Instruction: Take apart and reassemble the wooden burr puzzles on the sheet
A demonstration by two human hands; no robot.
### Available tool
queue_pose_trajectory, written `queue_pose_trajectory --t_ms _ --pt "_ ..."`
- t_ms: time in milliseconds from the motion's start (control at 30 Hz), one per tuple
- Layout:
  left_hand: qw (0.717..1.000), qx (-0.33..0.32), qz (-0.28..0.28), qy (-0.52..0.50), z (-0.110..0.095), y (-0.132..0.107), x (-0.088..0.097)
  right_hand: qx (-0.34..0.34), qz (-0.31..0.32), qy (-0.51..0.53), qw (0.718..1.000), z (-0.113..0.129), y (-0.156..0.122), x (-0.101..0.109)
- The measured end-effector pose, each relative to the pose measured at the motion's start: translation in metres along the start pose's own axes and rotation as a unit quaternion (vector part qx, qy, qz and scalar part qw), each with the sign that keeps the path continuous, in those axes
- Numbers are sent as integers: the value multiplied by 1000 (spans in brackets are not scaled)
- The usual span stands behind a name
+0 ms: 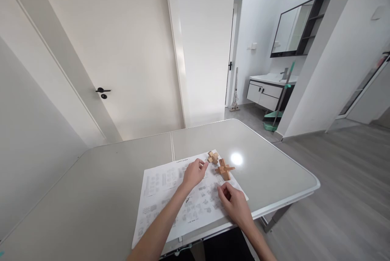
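A large printed sheet lies on the table, covered with small grey diagrams. Near its upper right corner rests a small light wooden interlocking puzzle. Just in front of it is a larger, browner wooden puzzle, its crossed bars sticking out. My left hand hovers over the paper to the left of both puzzles, fingers loosely bent, with nothing visible in it. Below the larger puzzle, my right hand is loosely curled, with a gap between thumb and fingers. Its inner palm is partly hidden.
The grey table has a raised pale rim and a seam across it. A closed door stands beyond. Farther right are a washbasin cabinet, a mop and a green dustpan. Bright light reflects off the tabletop.
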State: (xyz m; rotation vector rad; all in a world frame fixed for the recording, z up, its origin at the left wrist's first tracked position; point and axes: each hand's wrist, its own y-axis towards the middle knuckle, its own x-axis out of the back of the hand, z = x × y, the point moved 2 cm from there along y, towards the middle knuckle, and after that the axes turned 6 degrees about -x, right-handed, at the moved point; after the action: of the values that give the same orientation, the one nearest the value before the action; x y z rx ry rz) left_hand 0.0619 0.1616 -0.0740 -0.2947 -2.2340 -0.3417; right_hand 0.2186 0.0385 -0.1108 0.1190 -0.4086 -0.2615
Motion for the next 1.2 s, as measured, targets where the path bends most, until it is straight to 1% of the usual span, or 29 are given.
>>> queue_pose_trajectory --t_ms 100,200,267,333,433,500,567,667,733,800,867,967,1033,1100,1133,1200 --pt "999 40 26 21 -2 23 -14 -9 3 7 1000 0 0 0" --pt "998 42 41 25 -5 36 -22 -5 7 -1 1000 -1 1 -1" --pt "999 25 40 23 -7 38 -21 2 8 -7 1000 -2 1 -1" --pt "999 4 25 23 -7 34 -13 10 4 -8 1000 -2 1 -1" --pt "999 -28 -20 31 -7 15 6 15 -2 -7 1000 -1 1 1" --pt "997 -52 -49 37 -9 -5 20 11 6 1 1000 1 0 2" --pt "994 -79 -67 44 -12 -27 32 3 30 26 999 5 -1 2" --pt "988 -121 -73 57 -17 -59 45 -20 99 114 988 16 -2 -2" --pt "982 -158 -74 73 -19 -77 51 -41 153 181 971 25 -3 -6" --pt "969 -212 -72 102 -20 -92 57 -58 190 227 954 34 -4 -11" --pt "957 -252 -70 125 -18 -104 64 -67 202 243 946 42 -5 -13" --pt "948 -284 -65 130 -13 -117 75 -58 206 235 948 53 -5 -11" --pt "945 -297 -61 121 -11 -124 81 -38 227 221 948 61 -6 -9" --pt "951 -290 -64 91 -10 -129 87 -21 252 216 943 70 -8 -7" --pt "957 -273 -67 65 -9 -131 89 -18 259 218 941 74 -9 -7" --pt "975 -213 -69 -6 -9 -135 93 -22 260 233 937 81 -11 -9"
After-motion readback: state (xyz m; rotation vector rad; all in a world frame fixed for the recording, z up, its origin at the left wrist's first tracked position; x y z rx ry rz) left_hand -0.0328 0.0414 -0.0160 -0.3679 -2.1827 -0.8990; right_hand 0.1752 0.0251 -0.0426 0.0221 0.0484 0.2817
